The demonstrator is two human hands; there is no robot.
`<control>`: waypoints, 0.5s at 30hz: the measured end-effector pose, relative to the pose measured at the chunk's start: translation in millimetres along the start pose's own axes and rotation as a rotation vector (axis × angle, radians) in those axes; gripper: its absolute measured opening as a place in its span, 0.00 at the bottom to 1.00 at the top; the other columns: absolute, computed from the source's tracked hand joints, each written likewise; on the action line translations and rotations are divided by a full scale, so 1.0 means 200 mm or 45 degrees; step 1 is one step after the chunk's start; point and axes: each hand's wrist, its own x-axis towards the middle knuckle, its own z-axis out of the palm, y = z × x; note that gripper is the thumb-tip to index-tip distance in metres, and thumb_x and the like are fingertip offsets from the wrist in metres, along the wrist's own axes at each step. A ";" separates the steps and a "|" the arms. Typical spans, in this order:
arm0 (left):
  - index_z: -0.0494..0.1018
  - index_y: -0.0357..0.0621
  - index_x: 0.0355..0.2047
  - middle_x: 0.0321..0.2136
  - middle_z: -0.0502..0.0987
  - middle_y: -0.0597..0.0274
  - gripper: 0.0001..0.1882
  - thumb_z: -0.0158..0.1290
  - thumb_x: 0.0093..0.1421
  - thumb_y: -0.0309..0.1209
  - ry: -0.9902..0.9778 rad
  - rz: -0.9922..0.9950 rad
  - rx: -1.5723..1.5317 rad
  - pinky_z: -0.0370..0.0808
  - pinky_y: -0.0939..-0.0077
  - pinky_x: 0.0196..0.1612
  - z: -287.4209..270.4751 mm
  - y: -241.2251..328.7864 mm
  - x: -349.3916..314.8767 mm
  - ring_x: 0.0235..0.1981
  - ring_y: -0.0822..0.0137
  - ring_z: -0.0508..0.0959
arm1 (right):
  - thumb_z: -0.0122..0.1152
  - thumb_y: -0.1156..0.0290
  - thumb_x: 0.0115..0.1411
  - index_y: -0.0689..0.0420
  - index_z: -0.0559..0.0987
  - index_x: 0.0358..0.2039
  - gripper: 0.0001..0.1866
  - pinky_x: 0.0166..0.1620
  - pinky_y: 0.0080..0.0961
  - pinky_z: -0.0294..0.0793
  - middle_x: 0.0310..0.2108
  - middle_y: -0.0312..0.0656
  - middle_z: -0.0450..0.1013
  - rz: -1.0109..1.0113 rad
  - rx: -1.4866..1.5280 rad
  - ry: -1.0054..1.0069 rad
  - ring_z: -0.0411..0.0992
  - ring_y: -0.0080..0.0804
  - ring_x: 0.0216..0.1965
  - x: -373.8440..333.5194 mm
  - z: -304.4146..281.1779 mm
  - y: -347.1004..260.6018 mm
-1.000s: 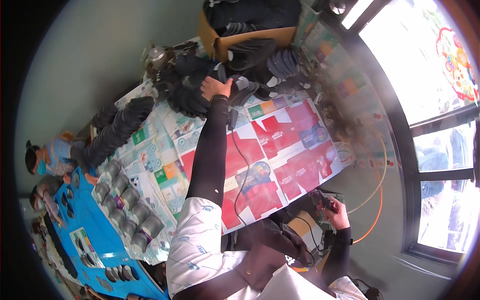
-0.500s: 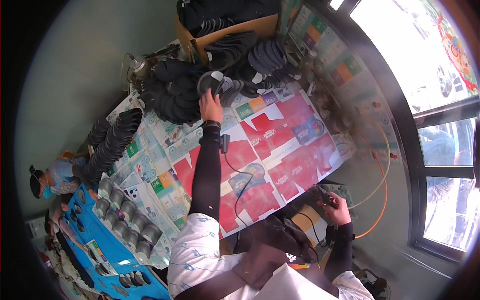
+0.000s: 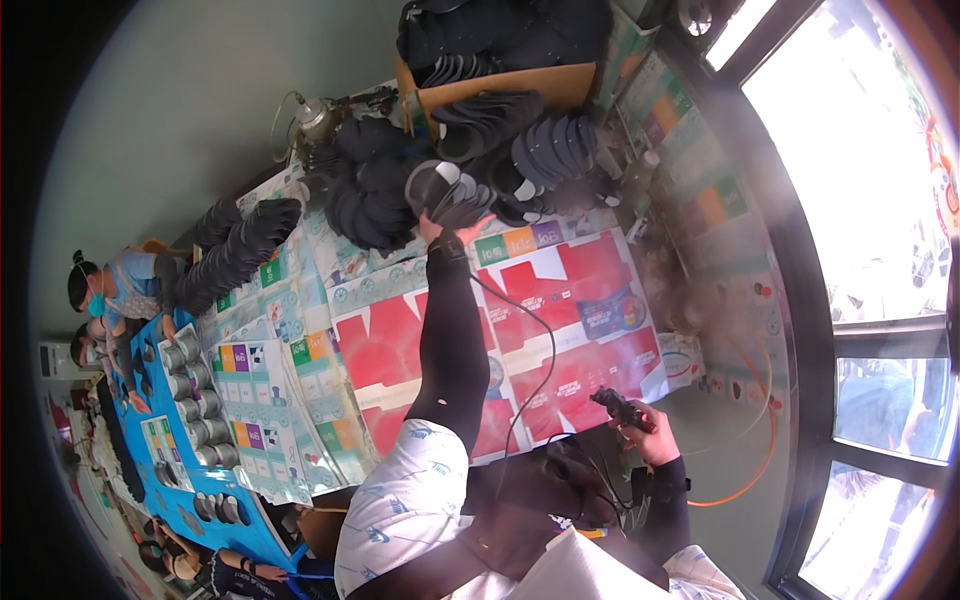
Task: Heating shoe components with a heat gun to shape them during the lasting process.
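Observation:
My left hand [image 3: 452,232] reaches across the table, palm side under a fanned bunch of dark curved pieces [image 3: 462,207], thumb and fingers around its near end. The pieces are thin and round-ended, with a pale patch on the front one. To the right, at the table's near edge, my right hand [image 3: 655,434] grips a dark spray gun [image 3: 622,409] by its handle, nozzle toward the upper left. Beside the bunch lie further heaps of dark curved pieces [image 3: 370,205].
Red printed cardboard sheets [image 3: 385,345] cover the table before me. Behind stands a cardboard box [image 3: 520,90] of dark pieces. An orange hose [image 3: 752,482] curves at the right, by the window [image 3: 885,420]. Co-workers [image 3: 130,285] sit left at a blue table [image 3: 225,520].
My left hand has turned and now supports the bunch from below and near it. My right hand has lifted the spray gun slightly up and left. The whole view has shifted.

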 end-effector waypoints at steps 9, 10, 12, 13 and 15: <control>0.66 0.45 0.65 0.66 0.64 0.47 0.37 0.56 0.59 0.51 -0.106 0.512 -0.524 0.52 0.22 0.65 -0.40 -0.14 0.17 0.68 0.38 0.60 | 0.60 0.78 0.52 0.63 0.78 0.46 0.18 0.29 0.21 0.78 0.36 0.40 0.81 -0.024 0.000 -0.084 0.77 0.25 0.33 0.14 -0.26 -0.07; 0.67 0.44 0.64 0.66 0.64 0.46 0.36 0.57 0.58 0.48 -0.113 0.596 -0.456 0.51 0.23 0.66 -0.38 -0.14 0.10 0.68 0.39 0.59 | 0.59 0.78 0.52 0.63 0.78 0.46 0.18 0.29 0.21 0.79 0.36 0.41 0.81 -0.033 0.016 -0.096 0.77 0.25 0.33 0.15 -0.27 -0.05; 0.68 0.42 0.63 0.66 0.63 0.46 0.35 0.58 0.59 0.46 -0.045 0.681 -0.470 0.49 0.24 0.68 -0.33 -0.11 -0.06 0.69 0.40 0.57 | 0.58 0.79 0.52 0.63 0.78 0.45 0.17 0.29 0.22 0.79 0.36 0.41 0.80 -0.040 0.031 -0.133 0.78 0.26 0.33 0.16 -0.28 -0.04; 0.69 0.41 0.62 0.66 0.64 0.45 0.33 0.58 0.60 0.45 -0.080 0.657 -0.566 0.49 0.24 0.68 -0.33 -0.10 -0.17 0.69 0.40 0.57 | 0.58 0.79 0.52 0.63 0.78 0.45 0.17 0.29 0.22 0.79 0.36 0.41 0.80 -0.030 0.016 -0.189 0.78 0.26 0.33 0.17 -0.27 -0.01; 0.69 0.41 0.61 0.66 0.64 0.45 0.32 0.58 0.60 0.44 -0.135 0.650 -0.559 0.49 0.23 0.68 -0.30 -0.04 -0.43 0.69 0.40 0.57 | 0.56 0.80 0.54 0.63 0.77 0.47 0.18 0.29 0.22 0.79 0.34 0.40 0.80 -0.049 0.133 -0.153 0.76 0.22 0.30 0.18 -0.25 -0.03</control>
